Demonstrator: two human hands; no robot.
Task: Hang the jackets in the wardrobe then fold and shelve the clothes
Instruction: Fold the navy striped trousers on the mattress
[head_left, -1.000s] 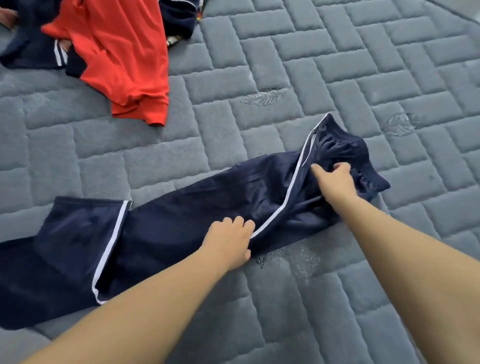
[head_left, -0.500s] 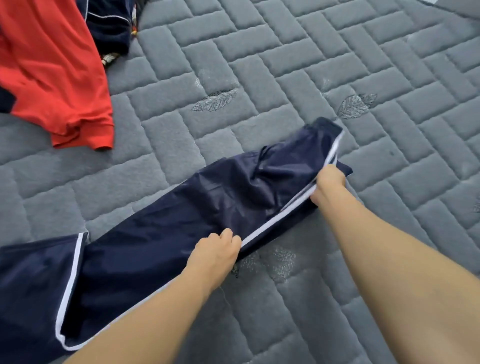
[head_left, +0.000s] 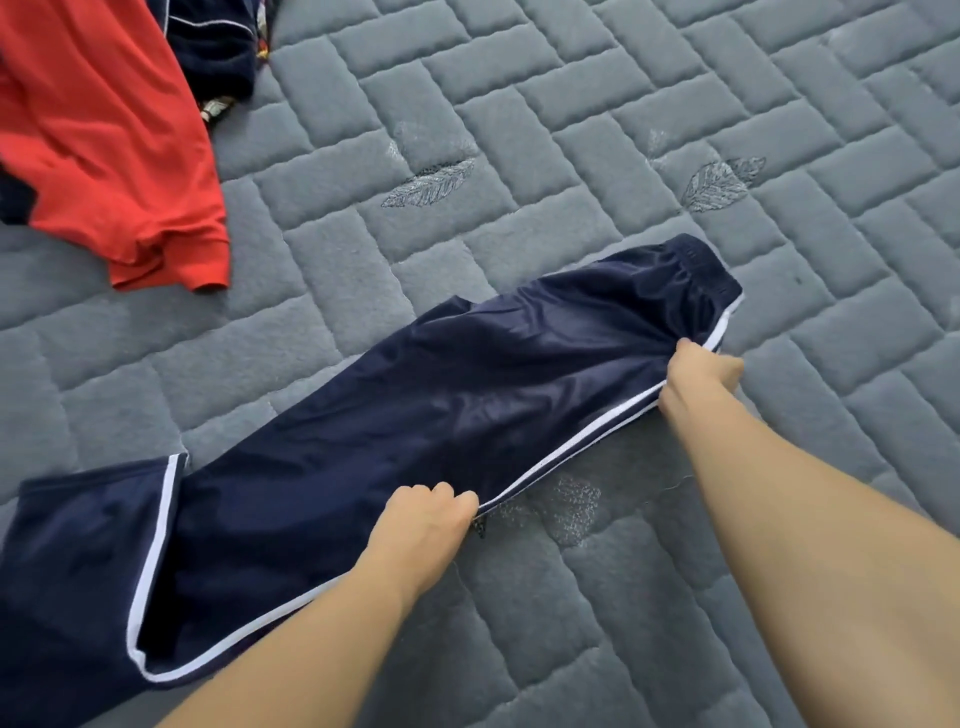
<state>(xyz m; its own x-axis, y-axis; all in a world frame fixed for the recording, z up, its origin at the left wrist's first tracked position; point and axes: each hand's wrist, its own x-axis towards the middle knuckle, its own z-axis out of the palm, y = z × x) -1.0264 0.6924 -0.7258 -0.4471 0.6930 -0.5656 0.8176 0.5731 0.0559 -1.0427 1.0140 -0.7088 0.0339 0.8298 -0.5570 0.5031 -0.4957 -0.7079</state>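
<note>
The navy track pants (head_left: 395, 441) lie stretched across a grey quilted bed cover (head_left: 597, 130), running from the waistband at about 2 o'clock of centre down to the leg ends at 8 o'clock, where the fabric is doubled over and a white side stripe (head_left: 156, 551) curves round the fold. Both hands hold the near edge of the pants, along the white piping. The left hand (head_left: 426, 525), at about 6 o'clock of centre, has its fingers curled round that edge midway along the leg. The right hand (head_left: 696, 379), at 3 o'clock, pinches the same striped edge just below the waistband, fingers closed on the cloth. The pants lie beyond and between the two hands, flat but lightly wrinkled. Well apart, at 10 o'clock, a red garment (head_left: 98, 145) is spread on the bed cover, and beside it at 11 o'clock lies a dark navy garment (head_left: 213, 57) with thin white trim.
</note>
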